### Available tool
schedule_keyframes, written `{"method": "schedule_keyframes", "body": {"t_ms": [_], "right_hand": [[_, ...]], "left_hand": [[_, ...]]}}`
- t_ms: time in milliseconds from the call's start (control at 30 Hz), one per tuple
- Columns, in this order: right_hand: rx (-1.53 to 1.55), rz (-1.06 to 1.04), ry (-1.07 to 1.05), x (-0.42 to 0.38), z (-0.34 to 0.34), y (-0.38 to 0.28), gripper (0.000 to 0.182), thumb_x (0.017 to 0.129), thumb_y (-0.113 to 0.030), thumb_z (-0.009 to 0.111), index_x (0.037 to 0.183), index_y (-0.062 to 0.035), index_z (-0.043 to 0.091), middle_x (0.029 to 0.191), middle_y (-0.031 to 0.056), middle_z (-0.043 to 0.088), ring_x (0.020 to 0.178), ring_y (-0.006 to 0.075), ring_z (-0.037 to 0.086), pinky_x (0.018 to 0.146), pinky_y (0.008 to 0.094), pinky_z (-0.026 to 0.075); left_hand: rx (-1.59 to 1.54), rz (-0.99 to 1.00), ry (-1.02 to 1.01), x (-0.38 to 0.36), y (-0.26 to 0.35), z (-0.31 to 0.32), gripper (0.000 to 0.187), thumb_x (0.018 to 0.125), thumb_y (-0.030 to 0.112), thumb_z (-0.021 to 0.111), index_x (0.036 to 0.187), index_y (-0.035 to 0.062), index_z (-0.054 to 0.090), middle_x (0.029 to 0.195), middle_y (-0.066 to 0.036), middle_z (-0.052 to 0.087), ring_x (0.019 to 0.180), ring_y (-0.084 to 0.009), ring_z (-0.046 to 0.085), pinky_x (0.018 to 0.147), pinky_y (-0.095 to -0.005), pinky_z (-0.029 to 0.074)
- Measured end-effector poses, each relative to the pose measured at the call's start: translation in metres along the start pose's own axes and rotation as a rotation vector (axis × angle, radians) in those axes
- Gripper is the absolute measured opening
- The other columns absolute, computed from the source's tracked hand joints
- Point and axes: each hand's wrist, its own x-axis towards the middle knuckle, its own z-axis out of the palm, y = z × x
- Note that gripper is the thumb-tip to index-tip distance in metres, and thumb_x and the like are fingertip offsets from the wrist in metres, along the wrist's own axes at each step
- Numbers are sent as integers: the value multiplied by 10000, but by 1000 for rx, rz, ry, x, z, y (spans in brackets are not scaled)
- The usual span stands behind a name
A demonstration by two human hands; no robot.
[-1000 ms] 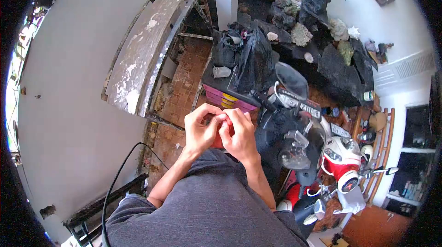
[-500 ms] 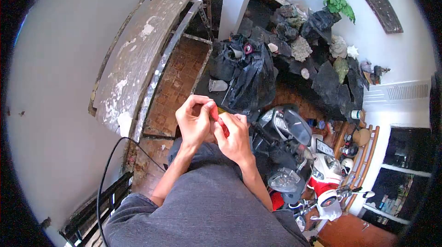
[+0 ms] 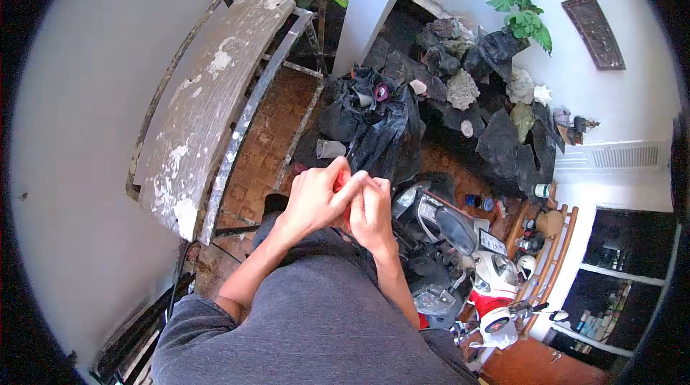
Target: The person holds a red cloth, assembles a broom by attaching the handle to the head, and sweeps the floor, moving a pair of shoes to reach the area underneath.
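My left hand (image 3: 316, 197) and my right hand (image 3: 371, 214) meet in front of my torso, fingertips touching. Between them sits a small red thing (image 3: 343, 182), mostly covered by the fingers; its shape cannot be made out. The fingers of both hands are curled and pinched around it. Just beyond the hands lie a black plastic bag (image 3: 392, 123) and a translucent cup (image 3: 330, 149).
A paint-spattered wooden bench (image 3: 208, 90) stands at the left. Motorbikes, one a white and red scooter (image 3: 494, 277), are parked at the right, near a bamboo rack (image 3: 557, 259). Rocks (image 3: 462, 89) are piled at the back. A cable runs at lower left.
My hands have come closer together, and my left hand now covers more of the red thing. The view has shifted slightly, with the bench lower and the scooter further left.
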Motion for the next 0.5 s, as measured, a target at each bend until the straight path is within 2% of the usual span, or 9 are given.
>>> {"method": "schedule_keyframes", "body": {"t_ms": [67, 167, 267, 333, 400, 500], "right_hand": [[-15, -3, 3, 2, 6, 1, 163, 925, -120, 445, 868, -34, 572, 723, 96, 556, 725, 272, 542, 770, 398, 358], [40, -2, -14, 5, 8, 1, 174, 934, -129, 438, 871, -39, 573, 716, 92, 555, 722, 267, 541, 768, 396, 359], [72, -27, -5, 13, 0, -5, 215, 945, -154, 438, 797, -54, 559, 691, 74, 533, 689, 252, 522, 756, 388, 352], [51, -60, -13, 17, -5, -8, 235, 935, -168, 471, 735, -65, 540, 649, 58, 502, 641, 242, 501, 745, 375, 346], [107, -42, -49, 23, -10, -15, 215, 920, -166, 499, 733, -68, 542, 636, 55, 501, 626, 241, 500, 741, 371, 345], [134, -17, -51, 26, -7, -16, 170, 889, -161, 547, 745, -78, 582, 657, 56, 558, 638, 231, 540, 752, 363, 353]], "left_hand": [[10, -17, 40, 3, -4, 1, 427, 922, 328, 581, 655, 8, 491, 493, -91, 468, 473, -186, 524, 466, -385, 389], [-145, -69, -74, 6, -12, -3, 392, 946, 302, 565, 670, 34, 492, 513, -40, 454, 462, -125, 463, 431, -323, 356], [-941, -302, -277, 2, -19, -5, 342, 961, 280, 564, 693, 85, 482, 551, 30, 417, 469, -52, 376, 416, -234, 304], [-1227, -334, -290, -1, -20, -5, 308, 962, 273, 566, 716, 112, 476, 577, 58, 400, 476, -29, 344, 420, -197, 284], [-1476, -402, -274, -3, -19, -8, 273, 963, 260, 566, 739, 126, 484, 571, 73, 395, 471, -28, 343, 432, -195, 258], [-1558, -499, -181, -7, -20, -15, 246, 965, 250, 563, 763, 133, 487, 572, 74, 388, 466, -16, 322, 432, -193, 250]]}}
